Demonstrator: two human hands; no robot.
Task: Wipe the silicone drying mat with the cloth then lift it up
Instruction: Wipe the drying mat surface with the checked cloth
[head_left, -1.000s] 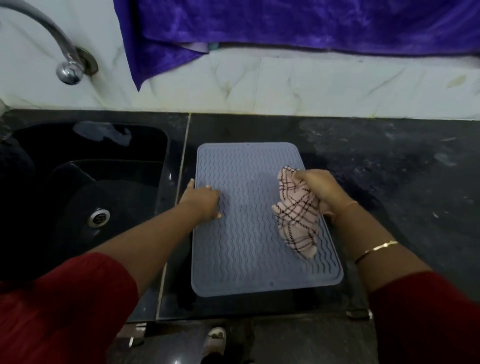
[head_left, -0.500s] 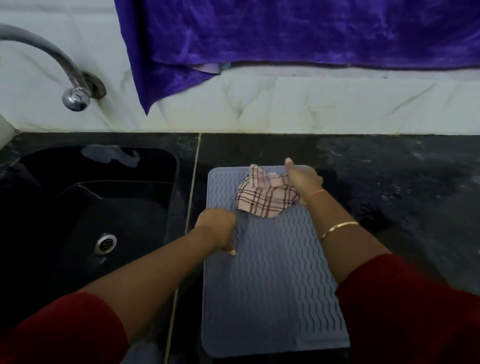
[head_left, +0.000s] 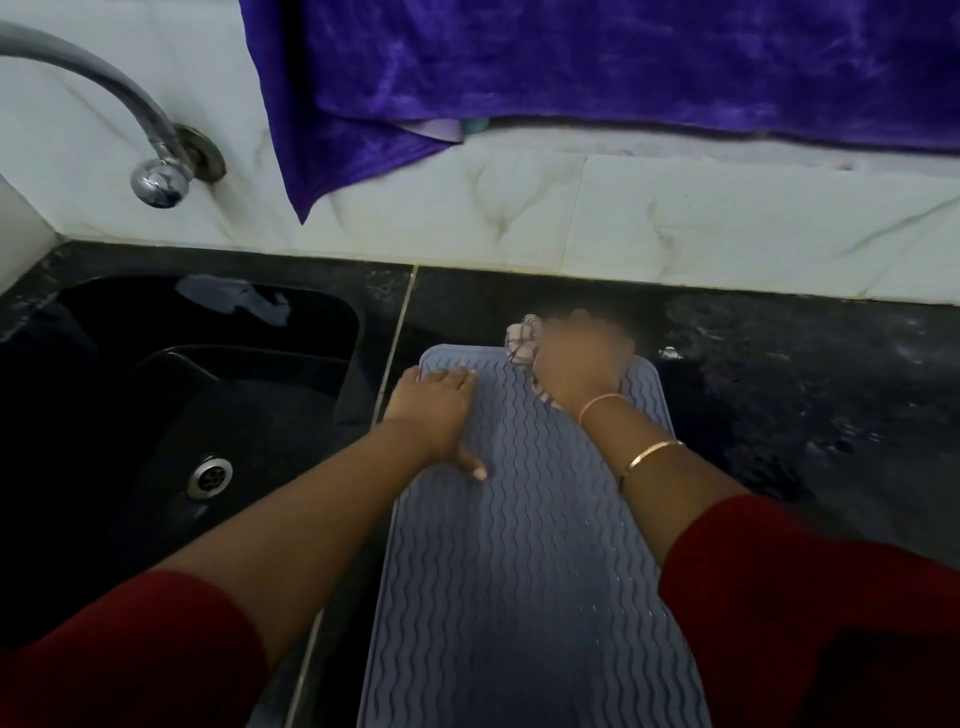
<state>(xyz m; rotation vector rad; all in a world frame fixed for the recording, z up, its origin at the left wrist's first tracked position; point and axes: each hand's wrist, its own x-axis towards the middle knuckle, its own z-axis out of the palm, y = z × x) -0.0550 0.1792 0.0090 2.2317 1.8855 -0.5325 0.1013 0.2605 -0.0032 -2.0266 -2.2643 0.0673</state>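
The grey-blue silicone drying mat (head_left: 524, 571) with wavy ridges lies flat on the black counter, right of the sink. My left hand (head_left: 434, 408) presses flat on the mat's far left corner, fingers spread. My right hand (head_left: 579, 371), blurred by motion, is at the mat's far edge and grips the checked pink cloth (head_left: 523, 340). Most of the cloth is hidden under the hand; a bunched end sticks out to the left, over the mat's far edge.
A black sink (head_left: 171, 441) with a drain lies to the left, a chrome tap (head_left: 156, 179) above it. A purple towel (head_left: 571, 73) hangs over the white marble backsplash. Black counter (head_left: 805, 405) stretches to the right of the mat.
My right hand has pushed the cloth from the mat's right middle up to its far edge. My left hand slid up the left edge to the far corner. The camera leaned in closer.
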